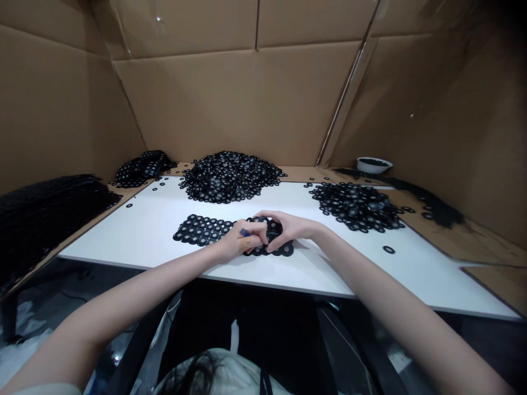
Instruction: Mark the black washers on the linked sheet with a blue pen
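Observation:
On the white board lies a flat sheet of joined black rings with pale centres (201, 230), in rows. My left hand (241, 240) is closed in a pinch over the sheet's right part, around a small tool with a blue end (244, 232); its tip is hidden by the fingers. My right hand (286, 229) curves over the right end of the same sheet. Its thumb rests near the front edge and its fingers near the back edge, with black rings held between them. The fingertips of both hands nearly meet.
Behind the sheet rises a large heap of black rings (230, 178); a smaller heap (358, 206) lies right. A white bowl (374, 165) holds dark bits. Black strips (53, 214) are stacked left, near a folded black bundle (142, 167). Cardboard walls (230, 104) enclose the table.

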The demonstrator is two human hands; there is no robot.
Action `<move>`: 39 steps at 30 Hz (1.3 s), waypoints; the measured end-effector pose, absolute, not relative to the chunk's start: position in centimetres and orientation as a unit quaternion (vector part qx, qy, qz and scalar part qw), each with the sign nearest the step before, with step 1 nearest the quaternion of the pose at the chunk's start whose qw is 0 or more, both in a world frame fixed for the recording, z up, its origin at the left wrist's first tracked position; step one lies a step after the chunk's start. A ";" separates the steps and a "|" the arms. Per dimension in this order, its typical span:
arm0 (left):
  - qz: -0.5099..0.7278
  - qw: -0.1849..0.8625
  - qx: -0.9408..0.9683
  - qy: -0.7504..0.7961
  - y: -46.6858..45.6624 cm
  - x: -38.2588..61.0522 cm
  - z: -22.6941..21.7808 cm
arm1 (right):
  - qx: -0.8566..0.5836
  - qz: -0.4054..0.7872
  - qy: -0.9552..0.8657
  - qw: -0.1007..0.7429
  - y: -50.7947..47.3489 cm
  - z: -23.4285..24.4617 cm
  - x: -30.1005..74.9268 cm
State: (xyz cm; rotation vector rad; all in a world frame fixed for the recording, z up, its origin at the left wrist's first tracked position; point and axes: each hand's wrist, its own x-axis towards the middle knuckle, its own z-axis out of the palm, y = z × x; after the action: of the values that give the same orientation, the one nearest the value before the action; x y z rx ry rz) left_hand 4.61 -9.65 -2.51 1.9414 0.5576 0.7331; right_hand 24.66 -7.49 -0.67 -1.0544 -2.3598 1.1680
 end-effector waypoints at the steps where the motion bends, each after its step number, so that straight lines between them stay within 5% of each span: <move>1: 0.295 0.473 0.798 0.230 -9.7 4.6 -2.4 | -0.369 0.406 -0.822 0.153 -7.5 -0.8 24.7; 21: 0.363 0.612 0.644 0.282 -8.9 5.4 -2.4 | -0.336 0.434 -0.821 0.157 -7.6 -0.1 24.6; 33: 0.460 0.507 0.659 0.310 -7.5 4.4 -2.6 | -0.374 0.374 -0.839 0.129 -6.7 -0.3 26.8; 39: 0.461 0.453 0.705 0.292 -7.9 4.9 -2.7 | -0.398 0.317 -0.840 0.187 -6.4 -1.3 26.2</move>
State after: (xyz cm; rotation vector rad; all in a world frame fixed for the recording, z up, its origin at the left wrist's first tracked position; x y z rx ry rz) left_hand 4.91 -7.86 -2.67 1.7404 0.7200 1.1374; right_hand 26.17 -6.41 -1.28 -1.1206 -2.3653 0.8928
